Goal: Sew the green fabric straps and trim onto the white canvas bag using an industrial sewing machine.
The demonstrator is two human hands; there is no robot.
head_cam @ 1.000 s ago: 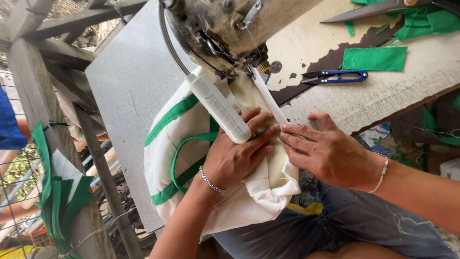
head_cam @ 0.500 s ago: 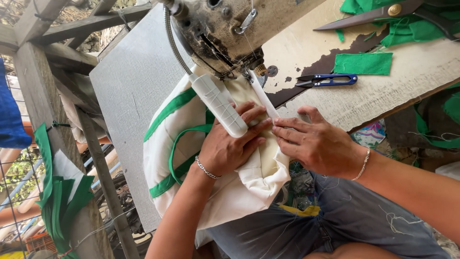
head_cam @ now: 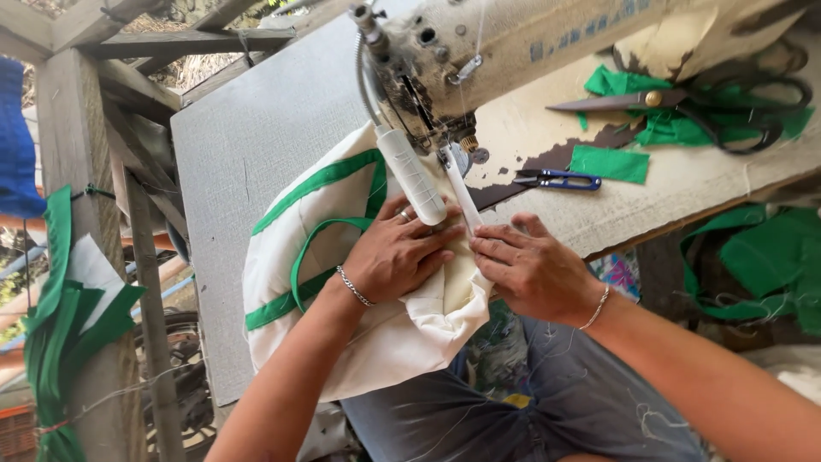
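Here my left hand (head_cam: 395, 255) presses flat on the cream bag (head_cam: 342, 257) at frame centre, my right hand (head_cam: 532, 272) pinching its edge under the sewing machine (head_cam: 479, 60). The lamp tube (head_cam: 411, 175) crosses my knuckles; snips (head_cam: 558, 180) and scissors (head_cam: 684, 98) lie upper right.

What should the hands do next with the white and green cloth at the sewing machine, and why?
Probably ease the cloth a little further under the needle area. Both hands already press it flat there: the left hand on top beside the white tube lamp, the right hand pinching the edge in front. The fabric is bunched below, so feeding slowly seems wise.
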